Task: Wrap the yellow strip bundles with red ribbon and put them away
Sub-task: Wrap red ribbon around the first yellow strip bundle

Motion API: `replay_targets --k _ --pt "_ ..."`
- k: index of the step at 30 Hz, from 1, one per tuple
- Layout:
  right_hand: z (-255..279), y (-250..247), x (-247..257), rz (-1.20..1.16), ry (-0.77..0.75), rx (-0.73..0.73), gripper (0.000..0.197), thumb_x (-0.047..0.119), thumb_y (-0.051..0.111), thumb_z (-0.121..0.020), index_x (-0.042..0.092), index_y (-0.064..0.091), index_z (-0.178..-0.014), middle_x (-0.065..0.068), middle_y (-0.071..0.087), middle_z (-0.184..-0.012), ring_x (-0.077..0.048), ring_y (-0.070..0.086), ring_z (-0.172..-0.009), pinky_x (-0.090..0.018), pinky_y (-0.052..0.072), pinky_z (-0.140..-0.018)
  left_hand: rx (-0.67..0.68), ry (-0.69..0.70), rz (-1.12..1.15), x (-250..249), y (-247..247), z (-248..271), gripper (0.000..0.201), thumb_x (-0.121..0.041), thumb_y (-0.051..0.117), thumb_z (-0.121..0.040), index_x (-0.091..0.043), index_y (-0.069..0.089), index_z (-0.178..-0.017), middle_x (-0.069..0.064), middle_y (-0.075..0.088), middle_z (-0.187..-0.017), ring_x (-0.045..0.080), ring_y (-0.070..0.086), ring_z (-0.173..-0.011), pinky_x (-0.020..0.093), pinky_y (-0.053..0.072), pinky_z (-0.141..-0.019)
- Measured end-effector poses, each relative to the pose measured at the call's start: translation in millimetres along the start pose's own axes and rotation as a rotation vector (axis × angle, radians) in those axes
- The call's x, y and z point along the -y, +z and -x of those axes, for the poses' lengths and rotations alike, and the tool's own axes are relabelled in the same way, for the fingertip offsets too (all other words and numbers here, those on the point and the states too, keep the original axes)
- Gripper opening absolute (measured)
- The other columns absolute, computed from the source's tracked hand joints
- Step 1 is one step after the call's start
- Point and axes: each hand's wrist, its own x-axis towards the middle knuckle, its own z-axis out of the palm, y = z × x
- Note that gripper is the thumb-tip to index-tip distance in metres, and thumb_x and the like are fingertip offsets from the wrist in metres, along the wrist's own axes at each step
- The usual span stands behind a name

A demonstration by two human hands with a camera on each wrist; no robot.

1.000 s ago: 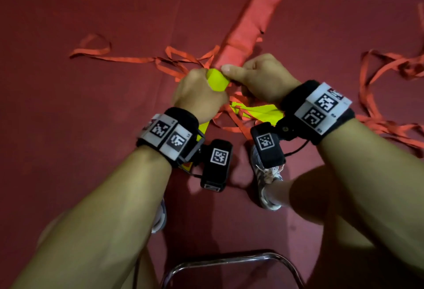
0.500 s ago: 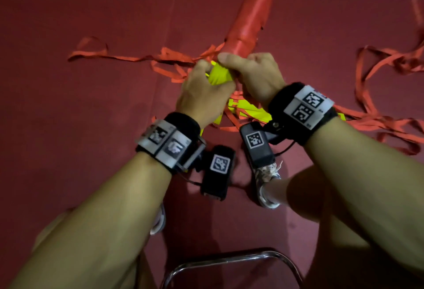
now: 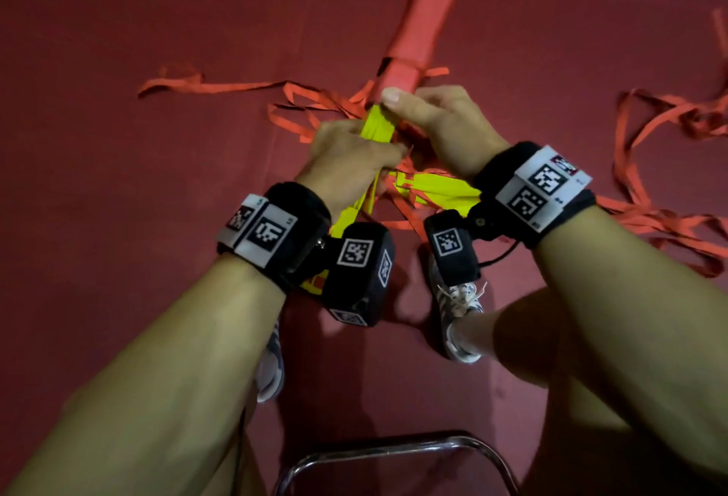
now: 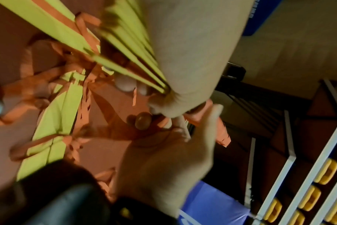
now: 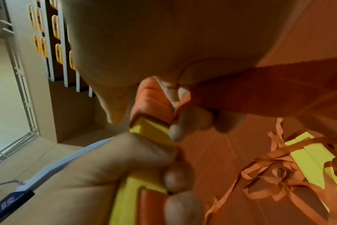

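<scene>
A long bundle of yellow strips (image 3: 379, 126) runs away from me over the red floor. Its far part (image 3: 431, 11) is wrapped in red ribbon. My left hand (image 3: 348, 159) grips the bare yellow part; the strips (image 4: 125, 38) fan out under its palm. Just beyond, my right hand (image 3: 445, 121) holds the near end of the red wrap (image 5: 150, 99), thumb on top and fingers curled under. The two hands nearly touch. More yellow strips (image 3: 437, 190) lie on the floor under my right wrist, tangled with ribbon.
Loose red ribbon (image 3: 650, 220) sprawls to the right, and more ribbon (image 3: 220, 86) to the left. My shoes (image 3: 461, 298) stand below the hands. A chrome chair frame (image 3: 394, 450) is at the bottom edge. Shelving with yellow handles (image 4: 325, 172) stands behind.
My left hand has slid back along the bundle toward me, baring more yellow between the hands. The right thumb has moved up to the edge of the red wrap.
</scene>
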Motion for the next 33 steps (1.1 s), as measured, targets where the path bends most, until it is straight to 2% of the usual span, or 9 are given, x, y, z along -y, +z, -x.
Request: replay_targets --k 8,10,14,17,20,22,26,29,33 --pt "-3 -6 0 -0.074 0.206 0.038 0.080 0.081 0.048 -0.074 0.006 0.063 -0.093 -0.012 0.060 -0.066 -0.021 0.050 -0.043 -0.024 0.040 -0.047 -0.214 -0.021 -0.075 8 1 -8 0.020 -0.017 0.075 -0.058 -0.018 0.056 -0.050 -0.009 0.049 -0.046 0.018 0.052 -0.048 0.026 0.038 -0.047" --pt "-1 1 0 0.054 0.115 -0.026 0.066 0.072 0.051 -0.087 0.008 0.061 -0.075 -0.006 0.055 -0.057 -0.018 0.047 -0.043 -0.027 0.037 -0.049 -0.255 -0.037 -0.218 10 6 -8 0.016 -0.030 0.073 -0.058 -0.021 0.066 -0.070 -0.001 0.066 -0.068 0.028 0.067 -0.072 0.034 0.045 -0.061" --pt "-5 15 -10 0.334 0.078 -0.260 0.070 0.078 0.066 -0.073 0.012 0.050 -0.056 -0.004 0.054 -0.060 -0.028 0.055 -0.070 -0.039 0.040 -0.064 -0.334 0.055 -0.601 17 19 -5 0.039 -0.042 0.068 -0.082 -0.019 0.057 -0.111 0.011 0.068 -0.117 0.040 0.059 -0.114 0.037 0.034 -0.078" --pt "-6 14 -13 0.186 0.052 -0.301 0.073 0.073 0.070 -0.064 0.001 0.066 -0.070 -0.009 0.060 -0.062 -0.027 0.054 -0.061 -0.041 0.046 -0.060 -0.320 0.170 -0.624 12 17 -1 0.033 -0.049 0.059 -0.085 -0.022 0.048 -0.100 0.010 0.068 -0.112 0.038 0.058 -0.110 0.035 0.029 -0.077" --pt "-3 4 -6 -0.051 0.018 -0.304 0.057 0.051 0.080 -0.075 -0.001 0.057 -0.072 -0.013 0.042 -0.063 -0.025 0.036 -0.056 -0.034 0.030 -0.047 -0.249 0.209 -0.307 3 13 -4 0.031 -0.048 0.066 -0.078 -0.021 0.054 -0.087 0.000 0.068 -0.087 0.017 0.063 -0.086 0.029 0.037 -0.069" --pt "-4 -2 -4 -0.122 -0.015 -0.277 0.054 0.053 0.079 -0.070 0.007 0.052 -0.066 -0.012 0.036 -0.062 -0.026 0.032 -0.056 -0.040 0.026 -0.048 -0.039 0.089 -0.038 -3 9 -8 0.024 -0.034 0.081 -0.074 -0.017 0.066 -0.081 -0.005 0.065 -0.072 0.009 0.062 -0.066 0.020 0.045 -0.062" --pt "0 -4 1 -0.028 -0.044 -0.134 0.059 0.053 0.079 -0.071 0.008 0.043 -0.060 -0.007 0.035 -0.058 -0.019 0.033 -0.053 -0.033 0.026 -0.051 0.427 -0.243 0.312 -3 -3 -11 0.027 -0.012 0.081 -0.066 -0.006 0.074 -0.092 0.014 0.073 -0.085 0.027 0.073 -0.074 0.034 0.060 -0.067" --pt "5 -7 4 0.060 -0.102 -0.017 0.049 0.036 0.075 -0.088 0.011 0.046 -0.058 0.001 0.041 -0.047 -0.010 0.037 -0.041 -0.022 0.029 -0.042 0.346 -0.189 0.359 0 3 -3 0.010 -0.002 0.073 -0.077 -0.010 0.074 -0.071 0.009 0.069 -0.067 0.021 0.070 -0.060 0.029 0.056 -0.056" --pt "-5 -12 -3 0.300 -0.101 -0.007 0.057 0.055 0.066 -0.090 0.013 0.046 -0.057 -0.005 0.043 -0.051 -0.013 0.038 -0.046 -0.029 0.034 -0.047 0.083 -0.020 0.182 7 13 -3 0.008 -0.004 0.076 -0.067 -0.006 0.069 -0.067 0.007 0.063 -0.059 0.020 0.058 -0.052 0.030 0.051 -0.052"
